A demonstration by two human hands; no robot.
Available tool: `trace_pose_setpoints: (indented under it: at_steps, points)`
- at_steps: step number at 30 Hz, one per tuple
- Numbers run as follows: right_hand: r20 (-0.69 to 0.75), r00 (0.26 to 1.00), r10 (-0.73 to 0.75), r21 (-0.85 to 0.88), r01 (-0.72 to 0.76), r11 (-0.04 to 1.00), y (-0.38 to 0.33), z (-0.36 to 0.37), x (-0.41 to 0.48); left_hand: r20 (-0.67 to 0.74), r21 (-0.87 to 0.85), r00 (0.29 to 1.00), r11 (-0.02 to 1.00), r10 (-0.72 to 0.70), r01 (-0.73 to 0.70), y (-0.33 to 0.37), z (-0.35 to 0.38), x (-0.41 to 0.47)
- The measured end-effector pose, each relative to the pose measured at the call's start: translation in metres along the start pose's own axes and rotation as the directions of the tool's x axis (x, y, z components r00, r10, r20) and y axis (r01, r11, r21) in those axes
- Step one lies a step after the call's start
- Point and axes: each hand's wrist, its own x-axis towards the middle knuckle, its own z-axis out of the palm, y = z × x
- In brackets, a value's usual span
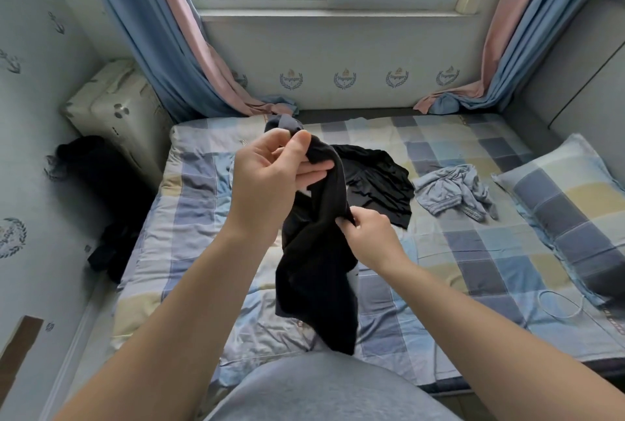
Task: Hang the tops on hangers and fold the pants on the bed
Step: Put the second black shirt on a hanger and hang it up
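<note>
A black garment (316, 272) hangs in the air above the checked bed (473, 251). My left hand (270, 177) grips its upper end, thumb and fingers curled round the cloth. Lower down, my right hand (368, 234) pinches a fold of the same garment. Another black garment (378, 180) lies spread flat on the bed behind it. A crumpled light-blue-grey garment (453, 194) lies to its right. No hanger is visible.
A checked pillow (568, 207) lies at the bed's right side, with a thin white cord loop (561, 302) in front of it. Dark clothes (105, 204) are heaped on the floor left of the bed, by a pale suitcase (118, 109). Curtains (162, 31) frame the window.
</note>
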Motion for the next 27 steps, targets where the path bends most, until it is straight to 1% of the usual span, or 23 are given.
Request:
trace_pose_setpoints:
  at_steps: [2,4,6,8,10,13,15,17,18,19,20,22,24,25,27]
  points:
    - [-0.019,1.000,0.013,0.017,-0.012,1.000,0.008,-0.005,0.004,-0.033,-0.023,0.999,1.000,0.019,-0.020,-0.001,-0.002,0.000]
    - [0.006,1.000,-0.014,0.069,0.013,0.998,0.013,-0.013,0.008,-0.099,-0.047,0.995,0.999,0.018,-0.023,-0.003,-0.007,0.004]
    - [0.039,0.998,-0.043,0.145,0.037,0.989,0.011,-0.023,0.007,-0.133,-0.011,0.991,1.000,0.012,-0.014,-0.009,-0.013,0.012]
    - [0.051,0.998,-0.040,0.254,0.025,0.967,0.005,-0.033,0.003,-0.095,0.105,0.995,0.994,-0.016,0.026,-0.016,-0.020,0.021]
    - [0.047,0.999,-0.019,0.404,-0.002,0.915,-0.003,-0.042,0.004,-0.014,0.220,0.998,0.973,-0.068,0.069,-0.024,-0.025,0.023]
    - [0.028,1.000,0.008,0.562,-0.023,0.827,-0.009,-0.049,0.007,0.102,0.362,0.974,0.920,-0.200,0.151,-0.037,-0.022,0.011]
    - [-0.029,0.998,0.062,0.622,-0.031,0.782,-0.013,-0.053,0.010,0.188,0.457,0.915,0.856,-0.358,0.241,-0.047,-0.014,-0.002]
    - [-0.092,0.987,0.128,0.650,-0.038,0.759,-0.028,-0.061,0.007,0.287,0.571,0.811,0.771,-0.510,0.283,-0.063,-0.008,-0.014]
    - [-0.114,0.982,0.150,0.662,-0.038,0.749,-0.033,-0.064,0.007,0.335,0.592,0.763,0.754,-0.553,0.287,-0.071,-0.006,-0.019]
    - [-0.118,0.982,0.147,0.675,-0.030,0.737,-0.036,-0.065,0.007,0.374,0.588,0.738,0.759,-0.561,0.279,-0.080,-0.004,-0.024]
    - [-0.110,0.985,0.134,0.693,-0.020,0.721,-0.037,-0.066,0.007,0.383,0.590,0.747,0.766,-0.544,0.256,-0.089,-0.003,-0.027]
    - [-0.094,0.989,0.118,0.732,-0.012,0.681,-0.043,-0.066,0.004,0.326,0.619,0.820,0.762,-0.470,0.190,-0.102,-0.003,-0.025]
    - [-0.097,0.990,0.103,0.751,0.005,0.660,-0.044,-0.068,0.003,0.244,0.622,0.902,0.772,-0.355,0.136,-0.108,-0.008,-0.018]
    - [-0.103,0.991,0.089,0.746,0.018,0.665,-0.044,-0.070,0.003,0.201,0.619,0.935,0.777,-0.291,0.109,-0.107,-0.011,-0.014]
    - [-0.116,0.990,0.075,0.711,0.030,0.703,-0.040,-0.074,0.004,0.112,0.619,0.977,0.782,-0.182,0.075,-0.102,-0.023,-0.003]
